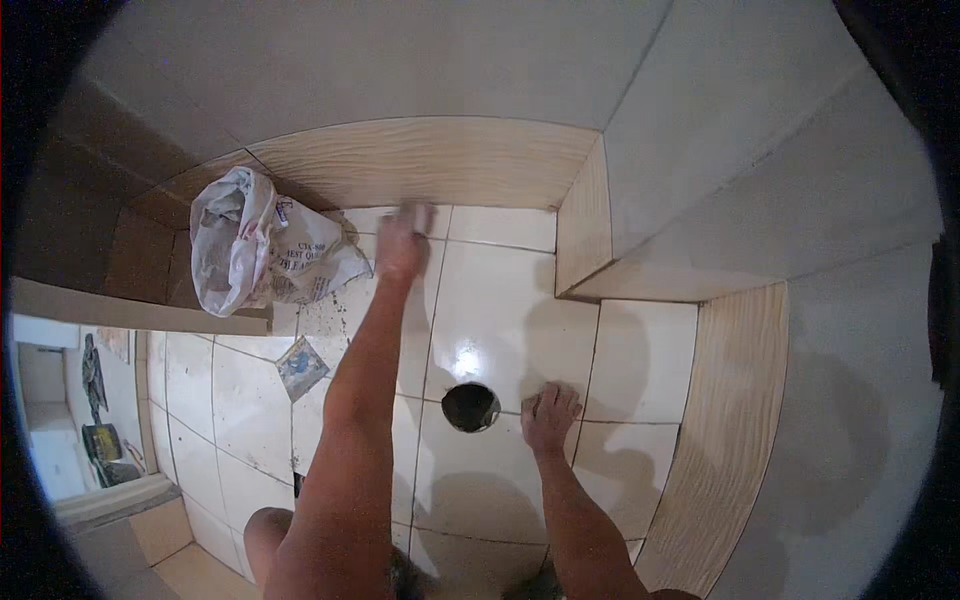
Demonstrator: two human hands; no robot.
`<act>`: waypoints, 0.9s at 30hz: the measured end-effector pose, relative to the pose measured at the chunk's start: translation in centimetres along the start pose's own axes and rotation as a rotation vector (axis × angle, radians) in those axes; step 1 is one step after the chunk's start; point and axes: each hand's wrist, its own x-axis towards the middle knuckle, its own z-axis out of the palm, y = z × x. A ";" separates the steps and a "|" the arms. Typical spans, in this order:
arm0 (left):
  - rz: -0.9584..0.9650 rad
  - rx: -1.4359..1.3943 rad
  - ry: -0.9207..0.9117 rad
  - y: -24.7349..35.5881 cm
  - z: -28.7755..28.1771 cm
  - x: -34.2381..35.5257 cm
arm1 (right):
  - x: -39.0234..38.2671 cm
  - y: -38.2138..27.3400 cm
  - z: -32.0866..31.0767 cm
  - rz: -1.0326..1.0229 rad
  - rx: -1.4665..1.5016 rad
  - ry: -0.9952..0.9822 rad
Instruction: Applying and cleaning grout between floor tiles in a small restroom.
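My left hand (405,243) reaches far across the cream tiled floor (490,300), close to the foot of the wood-look skirting tiles (430,160). Motion smears its fingers, so I cannot make out whether anything is in them. My right hand (551,417) rests on the floor with its fingers curled in, and nothing shows in it. Beside it, to the left, is a round dark drain hole (470,407) cut through the tiles. Dark joint lines run between the floor tiles.
A white printed sack (300,250) with a rolled-down mouth stands left of my left hand. Dark crumbs (335,318) lie by it. A blue-grey diamond inset tile (301,369) is set in the floor. Grey walls (720,190) surround the corner; a low ledge (140,305) juts in at left.
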 end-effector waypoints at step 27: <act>0.736 0.015 -0.112 10.9 8.2 -15.3 | 0.3 0.8 -0.5 -0.056 -0.074 0.050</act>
